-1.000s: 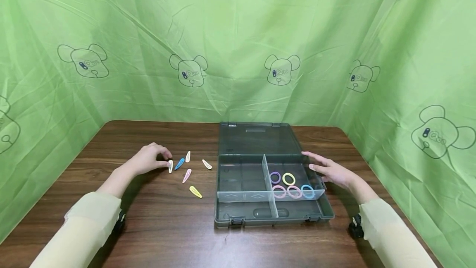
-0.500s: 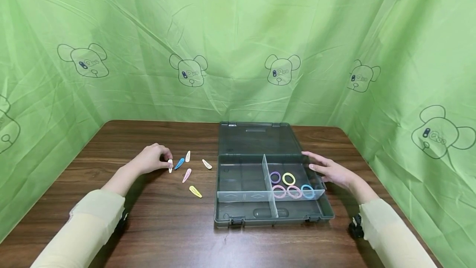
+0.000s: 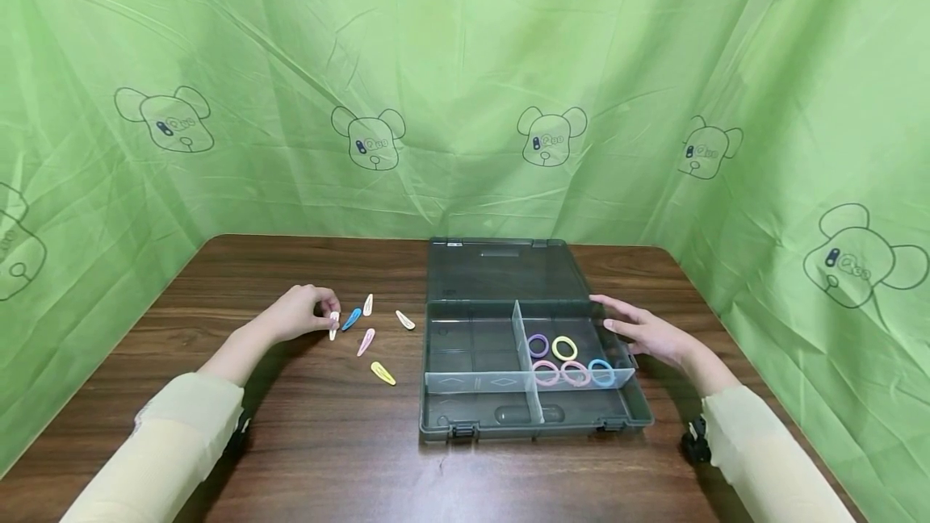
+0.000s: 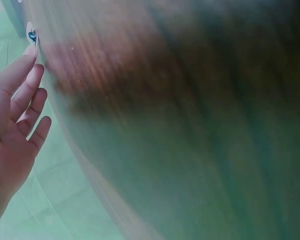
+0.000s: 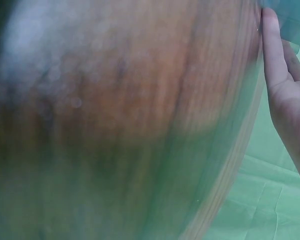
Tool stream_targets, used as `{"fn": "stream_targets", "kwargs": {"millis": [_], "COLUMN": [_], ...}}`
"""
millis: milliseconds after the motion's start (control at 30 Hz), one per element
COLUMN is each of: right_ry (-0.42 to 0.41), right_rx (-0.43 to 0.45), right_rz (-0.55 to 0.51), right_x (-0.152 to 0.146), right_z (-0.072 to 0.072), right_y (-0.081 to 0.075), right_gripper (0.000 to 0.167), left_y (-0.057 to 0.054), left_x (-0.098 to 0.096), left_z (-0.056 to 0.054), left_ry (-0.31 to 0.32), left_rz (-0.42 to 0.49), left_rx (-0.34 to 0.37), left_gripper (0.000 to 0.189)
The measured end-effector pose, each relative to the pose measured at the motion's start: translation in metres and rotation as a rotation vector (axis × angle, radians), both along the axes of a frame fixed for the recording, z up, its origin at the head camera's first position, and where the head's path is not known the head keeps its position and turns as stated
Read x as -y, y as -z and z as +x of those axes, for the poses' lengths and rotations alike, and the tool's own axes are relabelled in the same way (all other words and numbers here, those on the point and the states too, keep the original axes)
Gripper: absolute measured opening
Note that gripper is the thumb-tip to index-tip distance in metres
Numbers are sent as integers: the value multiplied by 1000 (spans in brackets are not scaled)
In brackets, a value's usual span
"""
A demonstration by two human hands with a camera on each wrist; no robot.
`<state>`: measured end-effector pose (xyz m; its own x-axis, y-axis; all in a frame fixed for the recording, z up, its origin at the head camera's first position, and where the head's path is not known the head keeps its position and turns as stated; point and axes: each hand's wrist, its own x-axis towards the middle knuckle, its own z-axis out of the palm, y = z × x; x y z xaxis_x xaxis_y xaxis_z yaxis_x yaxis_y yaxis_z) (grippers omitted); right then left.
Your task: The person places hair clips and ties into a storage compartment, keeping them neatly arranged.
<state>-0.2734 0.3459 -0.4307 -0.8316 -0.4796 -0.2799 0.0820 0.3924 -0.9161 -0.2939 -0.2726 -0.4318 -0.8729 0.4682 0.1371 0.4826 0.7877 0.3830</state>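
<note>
At the left of the table, my left hand point(image 3: 298, 313) pinches a white snap hair clip point(image 3: 333, 332) between thumb and forefinger. The left wrist view also shows the white clip point(image 4: 29, 27) at the fingertips, the other fingers loosely bent. Just right of it lie a blue clip point(image 3: 352, 319), a cream clip point(image 3: 368, 305), a pink clip point(image 3: 366, 341), a yellow clip point(image 3: 383, 374) and another pale clip point(image 3: 405, 320). My right hand point(image 3: 654, 337) rests with extended fingers on the right rim of a grey see-through divided box point(image 3: 465, 431).
The box's lid point(image 3: 501, 271) lies folded back behind it. Clear dividers point(image 3: 475, 382) split the box into compartments. The back right one holds a purple hair tie point(image 3: 538, 346), a yellow one point(image 3: 564, 348), two pink ones and a blue one point(image 3: 601, 373). Green cloth point(image 3: 465, 63) surrounds the table.
My left hand has shifted slightly to the right and its thumb and forefinger have closed on the white clip. The right hand has stayed on the box rim.
</note>
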Motion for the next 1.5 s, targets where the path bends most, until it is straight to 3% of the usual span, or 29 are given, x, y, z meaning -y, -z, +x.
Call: {"fn": "stream_targets", "kwargs": {"millis": [433, 1033, 1267, 1500], "right_ry": [-2, -12, -1, -2], "right_rx": [0, -13, -9, -2], "right_rz": [-23, -6, 4, 1], "right_x": [1, 1, 1, 1], "right_z": [0, 0, 0, 1], "right_y": [1, 0, 1, 0], "right_gripper": [58, 59, 57, 57], "left_y": [-2, -35, -49, -63], "left_x": [-2, -21, -33, -50], "left_z": [6, 16, 23, 26], "left_ry": [12, 91, 73, 108], "left_rz": [82, 112, 139, 153], "left_rx": [-5, -17, 3, -14], "left_gripper": [8, 9, 7, 6]}}
